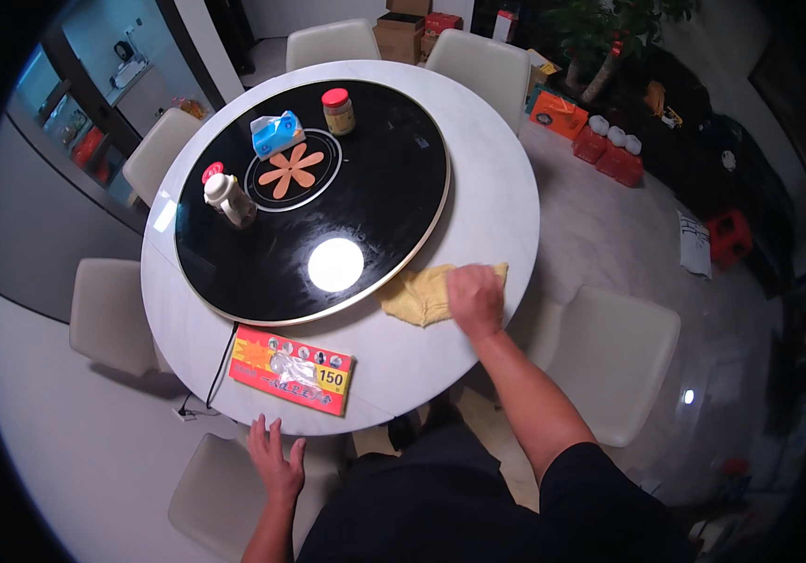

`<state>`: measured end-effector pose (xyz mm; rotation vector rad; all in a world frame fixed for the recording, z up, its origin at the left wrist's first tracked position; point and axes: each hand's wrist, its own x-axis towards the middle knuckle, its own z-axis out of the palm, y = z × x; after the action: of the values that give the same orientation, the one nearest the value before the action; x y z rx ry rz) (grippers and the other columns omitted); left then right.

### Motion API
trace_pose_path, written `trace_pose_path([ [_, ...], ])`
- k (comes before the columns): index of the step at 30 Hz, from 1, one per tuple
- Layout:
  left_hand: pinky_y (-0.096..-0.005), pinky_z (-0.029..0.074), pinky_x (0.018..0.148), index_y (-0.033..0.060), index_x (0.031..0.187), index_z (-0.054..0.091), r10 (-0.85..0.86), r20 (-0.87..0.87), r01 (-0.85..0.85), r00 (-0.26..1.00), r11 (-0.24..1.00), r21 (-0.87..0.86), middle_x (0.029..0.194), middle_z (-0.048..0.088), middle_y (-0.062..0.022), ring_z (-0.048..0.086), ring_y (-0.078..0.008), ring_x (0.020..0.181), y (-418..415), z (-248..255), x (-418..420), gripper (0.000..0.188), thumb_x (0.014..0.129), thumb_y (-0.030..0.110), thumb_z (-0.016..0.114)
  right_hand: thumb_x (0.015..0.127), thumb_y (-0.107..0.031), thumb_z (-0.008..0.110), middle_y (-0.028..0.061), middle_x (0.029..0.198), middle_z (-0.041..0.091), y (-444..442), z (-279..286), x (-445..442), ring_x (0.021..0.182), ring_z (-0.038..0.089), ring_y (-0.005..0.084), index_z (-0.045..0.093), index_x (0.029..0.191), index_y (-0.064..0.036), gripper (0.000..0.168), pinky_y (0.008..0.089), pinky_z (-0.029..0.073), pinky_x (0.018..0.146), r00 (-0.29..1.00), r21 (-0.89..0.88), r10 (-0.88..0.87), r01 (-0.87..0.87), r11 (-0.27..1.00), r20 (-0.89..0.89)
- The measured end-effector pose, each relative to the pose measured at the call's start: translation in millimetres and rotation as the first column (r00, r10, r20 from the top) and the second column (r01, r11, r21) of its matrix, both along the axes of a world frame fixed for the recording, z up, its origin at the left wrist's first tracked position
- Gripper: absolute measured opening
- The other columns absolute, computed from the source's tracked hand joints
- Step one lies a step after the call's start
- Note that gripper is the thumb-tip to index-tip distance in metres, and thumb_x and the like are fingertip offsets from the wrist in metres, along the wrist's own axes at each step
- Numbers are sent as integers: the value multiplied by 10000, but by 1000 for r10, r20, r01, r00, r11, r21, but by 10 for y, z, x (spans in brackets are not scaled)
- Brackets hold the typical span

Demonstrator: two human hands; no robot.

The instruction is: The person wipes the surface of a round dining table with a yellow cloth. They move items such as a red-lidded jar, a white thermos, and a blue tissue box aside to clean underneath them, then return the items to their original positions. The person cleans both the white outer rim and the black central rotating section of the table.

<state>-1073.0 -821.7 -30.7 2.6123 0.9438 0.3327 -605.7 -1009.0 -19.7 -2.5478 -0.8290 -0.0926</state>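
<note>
My right hand (476,299) grips a yellow cloth (418,295), which lies bunched on the white marble-look table (494,204) near its right edge. Part of the cloth reaches the rim of the black turntable (389,204). Nothing is in my left hand (277,457); its fingers are spread just off the table's near edge, above a chair. Close to that hand, a red and yellow box of disposable gloves (294,390) rests on the table, clear plastic showing at its opening.
The turntable carries a blue tissue pack (276,134), a red-lidded jar (338,114), a white-capped bottle (228,200) and a red lid-like item (213,172). A black cable (222,366) hangs over the table's edge. Several chairs, including one at right (607,366), surround the table.
</note>
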Motion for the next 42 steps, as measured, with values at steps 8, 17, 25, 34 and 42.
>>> trace_pose_path([
  [8, -564, 335, 1232, 77, 1447, 604, -170, 106, 177, 980, 982, -59, 1615, 450, -225, 410, -465, 1495, -5, 141, 849, 621, 880, 146, 846, 1033, -544, 575, 310, 1738, 213, 625, -507, -447, 1601, 96, 589, 460, 1621, -111, 740, 824, 76, 1206, 956, -255, -272, 238, 937, -107],
  [17, -594, 348, 1228, 94, 1406, 642, -375, 66, 379, 925, 923, -63, 1604, 472, -200, 417, -467, 1495, -24, 153, 1795, 606, 849, 181, 866, 1011, -248, 543, 290, 1722, 298, 224, -296, -984, 1629, 170, 500, 556, 1574, -104, 581, 730, 79, 1275, 806, -132, 574, -591, 796, -145],
  [25, -628, 317, 1234, 83, 1367, 655, -382, 80, 389, 920, 915, -107, 1596, 489, -182, 436, -466, 1474, -84, 103, 2220, 532, 880, 191, 841, 1006, -356, 621, 308, 1729, 254, 587, -428, -1058, 1620, 193, 499, 427, 1558, 135, 764, 616, 129, 1318, 981, 104, 34, -15, 995, -190],
  [34, -572, 391, 1201, 52, 1345, 653, -346, 37, 348, 937, 935, -65, 1577, 506, -194, 466, -468, 1449, 28, 106, 2223, 473, 893, 89, 792, 1017, -278, 510, 197, 1702, 397, 123, -564, -869, 1615, 305, 355, 484, 1592, 17, 646, 539, 181, 1316, 744, 11, 668, -668, 744, -22],
  [42, -601, 351, 1225, 75, 1386, 640, -328, -40, 326, 944, 944, -51, 1562, 522, -199, 477, -453, 1454, 63, 385, 2034, 531, 877, 70, 790, 1010, -289, 619, 288, 1632, 426, -847, -636, 1479, 1543, 375, 446, 457, 1534, 101, 673, 585, 272, 1276, 991, -138, 32, -14, 990, 127],
])
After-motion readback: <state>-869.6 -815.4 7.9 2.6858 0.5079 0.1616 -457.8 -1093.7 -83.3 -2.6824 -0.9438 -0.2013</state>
